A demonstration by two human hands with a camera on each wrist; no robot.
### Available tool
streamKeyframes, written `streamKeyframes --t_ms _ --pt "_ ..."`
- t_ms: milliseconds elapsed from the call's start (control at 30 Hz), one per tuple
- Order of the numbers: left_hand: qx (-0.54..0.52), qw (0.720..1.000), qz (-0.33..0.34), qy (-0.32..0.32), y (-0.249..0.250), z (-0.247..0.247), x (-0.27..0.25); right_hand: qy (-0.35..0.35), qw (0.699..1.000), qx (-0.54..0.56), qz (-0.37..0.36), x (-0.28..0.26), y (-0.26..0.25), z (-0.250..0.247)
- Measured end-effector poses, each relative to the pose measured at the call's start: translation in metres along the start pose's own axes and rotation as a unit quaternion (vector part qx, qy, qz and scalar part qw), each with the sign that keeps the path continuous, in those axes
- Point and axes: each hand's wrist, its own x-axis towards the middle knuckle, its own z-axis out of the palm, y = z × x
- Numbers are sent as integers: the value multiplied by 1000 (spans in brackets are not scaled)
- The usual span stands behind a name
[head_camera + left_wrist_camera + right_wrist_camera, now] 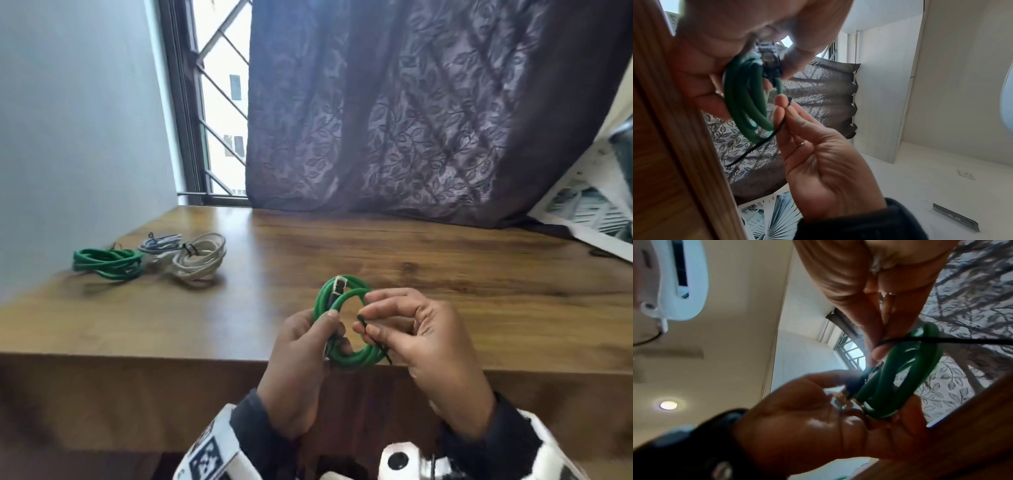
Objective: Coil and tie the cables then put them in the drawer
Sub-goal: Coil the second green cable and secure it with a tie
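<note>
A green cable coil (343,356) hangs just above the wooden table's (445,274) front edge. My left hand (334,329) grips the coil's left side, thumb on top, with a clear plug (768,55) tucked under the fingers. My right hand (368,322) pinches a thin black tie (362,319) between thumb and forefinger at the coil's inner right. The tie (760,142) runs under the coil (742,100) and trails loose; in the right wrist view the tie (962,340) crosses the coil (900,378). No drawer is in view.
Three tied coils lie at the table's back left: a green one (106,262), a blue-white one (161,245) and a cream one (200,260). A dark leaf-patterned curtain (411,120) hangs behind the table. A printed sheet (589,212) leans at the far right.
</note>
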Motion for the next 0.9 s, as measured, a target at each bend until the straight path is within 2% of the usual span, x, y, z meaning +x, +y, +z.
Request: streamKeyframes --t_ms 67,167,300,467,600,700,900 --pt "-1 1000 8 -5 -1 -1 0 9 992 -113 -48 -1 3 5" --pt "3 1000 12 -5 -4 -1 0 20 966 -235 -110 0 6 6" --pt "-3 1000 11 -17 -10 2 -1 35 934 -317 -164 -4 9 11" --pt "8 1000 14 -10 -13 1 -1 58 937 -313 -146 -7 11 11" --pt "31 999 29 5 -15 2 -1 19 959 -270 -88 -6 7 4" --pt "42 998 36 5 -15 2 -2 25 975 -214 -48 -5 5 0" --pt "44 999 32 0 -19 2 -4 33 979 -200 -26 -9 5 1"
